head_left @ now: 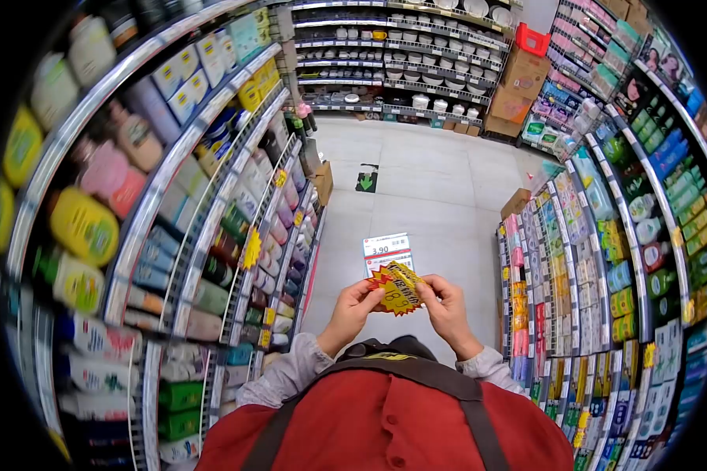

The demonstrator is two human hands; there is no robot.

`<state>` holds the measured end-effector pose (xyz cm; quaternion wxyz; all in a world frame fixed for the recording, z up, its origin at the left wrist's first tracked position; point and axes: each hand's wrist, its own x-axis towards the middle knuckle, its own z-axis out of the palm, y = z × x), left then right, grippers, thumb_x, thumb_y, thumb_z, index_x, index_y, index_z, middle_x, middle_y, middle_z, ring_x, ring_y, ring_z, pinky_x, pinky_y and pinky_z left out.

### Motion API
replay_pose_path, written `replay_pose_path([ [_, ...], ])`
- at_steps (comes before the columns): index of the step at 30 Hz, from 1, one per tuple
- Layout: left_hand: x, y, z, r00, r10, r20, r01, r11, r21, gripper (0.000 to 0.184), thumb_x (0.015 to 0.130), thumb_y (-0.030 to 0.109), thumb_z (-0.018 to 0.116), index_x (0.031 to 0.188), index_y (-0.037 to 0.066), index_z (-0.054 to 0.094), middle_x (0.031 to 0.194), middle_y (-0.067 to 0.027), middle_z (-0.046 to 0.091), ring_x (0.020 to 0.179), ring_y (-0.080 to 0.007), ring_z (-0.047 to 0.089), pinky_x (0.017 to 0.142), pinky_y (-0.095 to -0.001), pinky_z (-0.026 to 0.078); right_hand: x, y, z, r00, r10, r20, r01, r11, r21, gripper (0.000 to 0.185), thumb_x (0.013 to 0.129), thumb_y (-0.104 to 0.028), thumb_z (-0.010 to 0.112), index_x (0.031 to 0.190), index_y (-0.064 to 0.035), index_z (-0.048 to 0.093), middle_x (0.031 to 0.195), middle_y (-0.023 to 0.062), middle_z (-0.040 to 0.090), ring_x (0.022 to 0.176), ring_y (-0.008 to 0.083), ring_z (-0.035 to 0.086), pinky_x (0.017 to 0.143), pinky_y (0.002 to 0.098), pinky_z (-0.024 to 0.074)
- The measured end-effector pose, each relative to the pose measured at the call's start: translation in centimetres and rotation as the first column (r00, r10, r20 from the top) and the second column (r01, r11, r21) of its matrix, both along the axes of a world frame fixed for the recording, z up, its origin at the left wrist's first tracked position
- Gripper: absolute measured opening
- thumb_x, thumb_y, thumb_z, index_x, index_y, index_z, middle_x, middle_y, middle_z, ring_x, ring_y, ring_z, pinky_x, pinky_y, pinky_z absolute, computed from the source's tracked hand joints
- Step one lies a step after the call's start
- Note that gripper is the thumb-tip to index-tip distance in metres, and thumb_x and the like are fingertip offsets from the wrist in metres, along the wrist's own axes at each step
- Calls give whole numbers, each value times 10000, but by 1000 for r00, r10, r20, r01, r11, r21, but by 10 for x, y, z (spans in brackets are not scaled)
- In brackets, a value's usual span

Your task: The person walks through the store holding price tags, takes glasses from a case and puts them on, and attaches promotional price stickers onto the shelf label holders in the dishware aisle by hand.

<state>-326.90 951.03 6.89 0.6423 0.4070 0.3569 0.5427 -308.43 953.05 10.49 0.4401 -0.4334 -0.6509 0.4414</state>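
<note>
In front of my chest, both hands hold yellow starburst price tags (pixel 401 298) with red edges and handwritten figures. My left hand (pixel 352 312) pinches the left side of the tags between thumb and fingers. The fingers of my right hand (pixel 446 306) are closed on the upper right edge. Just beyond the tags shows a white price label (pixel 387 250) printed with "3.90" and a red band. Its lower part is hidden behind the tags, and I cannot tell which hand supports it.
Shelves of bottles (pixel 236 212) line the aisle on my left. Shelves of boxed goods (pixel 562 275) stand on the right. Pale floor tiles (pixel 424 173) carry a green arrow sign (pixel 367 178). Ahead are shelves of bowls (pixel 440 59) and stacked cardboard boxes (pixel 518 78).
</note>
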Motion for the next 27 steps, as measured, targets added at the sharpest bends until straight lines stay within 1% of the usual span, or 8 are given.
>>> replay_pose_path([
  [6, 17, 166, -16, 1000, -28, 11, 28, 1000, 6, 247, 920, 141, 499, 1089, -34, 544, 958, -75, 619, 828, -143, 611, 740, -279, 522, 11, 156, -21, 995, -74, -68, 70, 996, -51, 164, 821, -131, 625, 889, 19, 623, 685, 12, 600, 595, 55, 498, 564, 213, 416],
  [9, 28, 250, -19, 1000, -5, 5, 5, 1000, -4, 242, 919, 139, 501, 1087, -30, 545, 950, -73, 620, 818, -136, 611, 730, -273, 523, 18, 248, -26, 994, -103, 23, 100, 989, 105, 153, 796, -118, 651, 849, 20, 611, 684, 21, 604, 582, 56, 504, 535, 208, 413],
  [15, 43, 410, 1, 998, 59, -3, -59, 998, 24, 244, 916, 153, 509, 1082, -23, 546, 962, -72, 620, 818, -132, 610, 719, -272, 522, 30, 416, 2, 997, -2, -76, -4, 996, -84, 147, 803, -106, 634, 872, 16, 589, 741, 37, 607, 673, 83, 543, 604, 225, 434],
  [17, 41, 454, 2, 996, 88, 1, -88, 996, 3, 233, 914, 146, 510, 1071, -22, 547, 967, -76, 619, 825, -131, 609, 722, -274, 523, 28, 470, -1, 985, -25, 173, -7, 983, 184, 157, 788, -99, 641, 889, 9, 588, 795, 56, 595, 785, 109, 549, 687, 252, 439],
  [18, 41, 474, 1, 994, 109, 16, -109, 994, -8, 228, 914, 145, 510, 1066, -21, 549, 967, -78, 619, 823, -130, 609, 723, -273, 522, 24, 492, -4, 986, -63, 157, 19, 963, 270, 171, 771, -95, 645, 901, 1, 590, 834, 71, 581, 868, 138, 534, 747, 279, 426],
  [22, 41, 568, -9, 990, 135, 35, -134, 991, -6, 219, 912, 139, 511, 1053, -23, 554, 967, -75, 620, 842, -129, 606, 723, -269, 516, 20, 591, -17, 998, -31, 54, 14, 957, 288, 152, 805, -108, 630, 904, 1, 589, 796, 50, 592, 846, 134, 556, 690, 262, 460],
  [24, 36, 619, -17, 994, 104, 14, -104, 994, 16, 226, 907, 138, 518, 1060, -24, 555, 972, -71, 622, 862, -131, 602, 723, -269, 511, 20, 637, -24, 959, 104, -264, -160, 967, -200, 156, 844, -116, 605, 923, 14, 571, 810, 37, 606, 733, 85, 560, 627, 223, 463],
  [27, 27, 701, -22, 997, 25, 66, -27, 999, 20, 234, 902, 136, 527, 1074, -20, 555, 978, -71, 622, 860, -133, 603, 723, -270, 511, 18, 715, -33, 955, 135, -263, -183, 969, -168, 161, 871, -122, 582, 940, 21, 559, 817, 29, 611, 658, 50, 545, 579, 193, 455],
])
